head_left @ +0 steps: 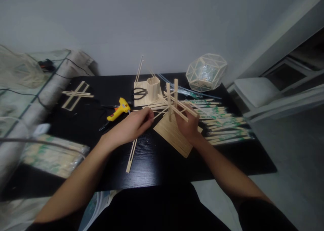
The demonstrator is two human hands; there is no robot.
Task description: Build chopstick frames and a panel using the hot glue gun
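Note:
My right hand (188,125) is closed round a frame of crossed wooden sticks (169,99), with two flat sticks standing up from it. A flat wooden panel (174,136) lies beneath that hand. To the left, my left hand (141,120) pinches the end of a thin wooden stick (160,113), whose far end reaches the crossed frame; whether the two are joined I cannot tell. A yellow glue gun (118,109) lies just beyond my left wrist. Below that hand, a few narrow sticks (132,155) lie on the black table (157,173).
Behind my hands are a round stick-walled cup (153,89) on a square base and black-handled scissors (139,93). Wrapped chopsticks (225,123) spread at right, near a geometric stick frame (206,72). Another crossed stick frame (77,95) and a chopstick pack (54,155) lie left.

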